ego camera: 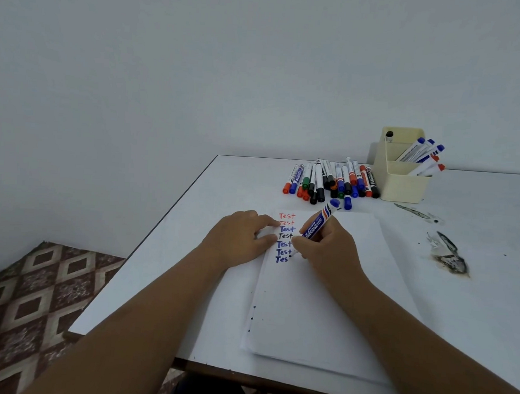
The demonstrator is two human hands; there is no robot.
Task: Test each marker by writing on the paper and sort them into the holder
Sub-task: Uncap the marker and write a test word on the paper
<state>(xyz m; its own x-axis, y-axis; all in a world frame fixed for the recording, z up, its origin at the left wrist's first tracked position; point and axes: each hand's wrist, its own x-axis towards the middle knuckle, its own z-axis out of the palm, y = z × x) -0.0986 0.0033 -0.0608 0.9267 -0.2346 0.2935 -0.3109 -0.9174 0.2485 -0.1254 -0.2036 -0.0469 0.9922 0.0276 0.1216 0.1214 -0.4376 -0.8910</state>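
My right hand [330,250] grips a blue whiteboard marker [319,221], its tip down on the white paper [322,307] at the lowest "Tes" line. Several "Test" words in red, black and blue run down the sheet's upper left. My left hand [241,238] rests flat on the paper's left edge, fingers touching beside the writing. A blue cap [347,202] lies just beyond the paper. A pile of markers [332,181] in red, blue, green and black lies behind it. The cream holder [401,181] at the back right has blue and red markers leaning in its compartments and one black marker at its rear.
The white table [474,301] carries dark scorch-like stains [450,257] at the right. Its left edge drops to a patterned brown floor [33,298]. A plain wall stands behind.
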